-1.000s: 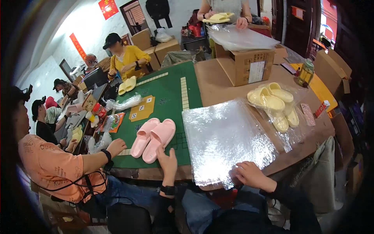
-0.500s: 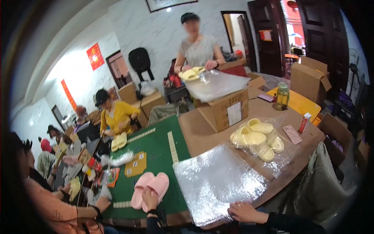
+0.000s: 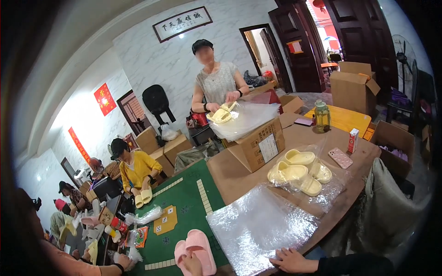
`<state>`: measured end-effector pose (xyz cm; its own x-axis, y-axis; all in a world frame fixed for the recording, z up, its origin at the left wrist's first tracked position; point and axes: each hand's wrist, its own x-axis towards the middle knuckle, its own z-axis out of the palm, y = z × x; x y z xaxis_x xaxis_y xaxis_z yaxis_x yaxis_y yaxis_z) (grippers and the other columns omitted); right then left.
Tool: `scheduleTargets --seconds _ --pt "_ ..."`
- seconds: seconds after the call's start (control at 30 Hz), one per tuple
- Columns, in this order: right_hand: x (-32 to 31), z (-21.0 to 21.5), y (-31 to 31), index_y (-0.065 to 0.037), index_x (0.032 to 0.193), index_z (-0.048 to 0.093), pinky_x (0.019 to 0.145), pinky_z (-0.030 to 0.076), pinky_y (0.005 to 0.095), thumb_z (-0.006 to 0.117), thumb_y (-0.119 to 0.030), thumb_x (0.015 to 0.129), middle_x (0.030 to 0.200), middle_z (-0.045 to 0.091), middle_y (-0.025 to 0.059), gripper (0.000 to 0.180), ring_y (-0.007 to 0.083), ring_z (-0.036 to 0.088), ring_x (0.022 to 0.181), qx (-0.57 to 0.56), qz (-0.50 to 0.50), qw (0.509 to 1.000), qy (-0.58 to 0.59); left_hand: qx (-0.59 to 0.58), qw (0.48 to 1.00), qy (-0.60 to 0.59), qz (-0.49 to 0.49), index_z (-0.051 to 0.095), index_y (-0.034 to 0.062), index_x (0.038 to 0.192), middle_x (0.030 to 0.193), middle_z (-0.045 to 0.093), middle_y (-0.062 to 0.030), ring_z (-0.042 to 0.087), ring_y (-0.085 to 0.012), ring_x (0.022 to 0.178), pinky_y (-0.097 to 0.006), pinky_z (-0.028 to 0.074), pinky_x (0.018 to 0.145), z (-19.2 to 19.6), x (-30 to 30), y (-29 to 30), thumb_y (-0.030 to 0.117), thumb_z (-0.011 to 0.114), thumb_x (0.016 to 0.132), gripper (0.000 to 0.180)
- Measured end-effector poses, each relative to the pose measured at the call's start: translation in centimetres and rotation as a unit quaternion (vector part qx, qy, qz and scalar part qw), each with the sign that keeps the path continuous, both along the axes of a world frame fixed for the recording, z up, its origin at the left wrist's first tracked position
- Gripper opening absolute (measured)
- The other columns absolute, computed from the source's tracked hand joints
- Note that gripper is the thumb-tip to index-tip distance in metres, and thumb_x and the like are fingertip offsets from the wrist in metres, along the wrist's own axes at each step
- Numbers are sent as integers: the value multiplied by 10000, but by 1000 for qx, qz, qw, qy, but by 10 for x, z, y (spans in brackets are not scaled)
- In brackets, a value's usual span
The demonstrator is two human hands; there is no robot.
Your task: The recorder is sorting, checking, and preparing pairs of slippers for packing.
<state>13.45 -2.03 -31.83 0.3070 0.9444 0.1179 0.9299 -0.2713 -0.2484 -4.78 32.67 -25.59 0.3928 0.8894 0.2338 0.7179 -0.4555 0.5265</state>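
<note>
My left hand has hold of a pair of pink slippers, its fingers reaching in under the straps. They are over the green mat, near its front right corner. Beside them lies a stack of clear plastic bags, shiny and creased. My right hand rests on the near right edge of that stack, fingers spread, gripping nothing. Beyond the stack, several pale yellow slippers lie in or on clear plastic.
Opposite, a person handles yellow slippers above plastic sheets on a cardboard box. A phone, a small carton and a glass jar stand or lie at right. People at left handle slippers too; a grey-green sack bulges beside the table.
My left hand has brought the pink slippers rightward and nearer to me. My right hand stays on the plastic stack. The view has tipped upward.
</note>
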Motion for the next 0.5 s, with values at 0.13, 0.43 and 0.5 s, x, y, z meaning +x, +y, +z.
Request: scheduleTargets --seconds 0.13,0.43,0.5 --pt "13 -27 -2 -203 1430 358 902 419 520 520 -338 918 1325 472 220 553 402 495 1164 9 70 995 -69 -44 993 -106 -36 606 -35 1129 1112 607 -229 565 -347 1033 -379 441 893 44 39 -68 166 527 915 303" --pt "7 -19 -2 -178 1301 500 903 413 500 523 -358 903 1298 505 186 437 384 495 1174 -8 72 992 -103 -292 884 -308 -195 634 -18 1062 1016 626 -170 573 -262 981 -347 453 809 -5 106 -147 162 547 907 253" --pt "6 -18 -6 -171 1233 558 921 404 499 528 -363 895 1284 518 169 389 379 491 1179 -11 62 992 -112 -409 828 -332 -192 627 -15 1068 1053 616 -162 562 -257 1006 -346 453 806 -15 127 -159 142 551 903 240"
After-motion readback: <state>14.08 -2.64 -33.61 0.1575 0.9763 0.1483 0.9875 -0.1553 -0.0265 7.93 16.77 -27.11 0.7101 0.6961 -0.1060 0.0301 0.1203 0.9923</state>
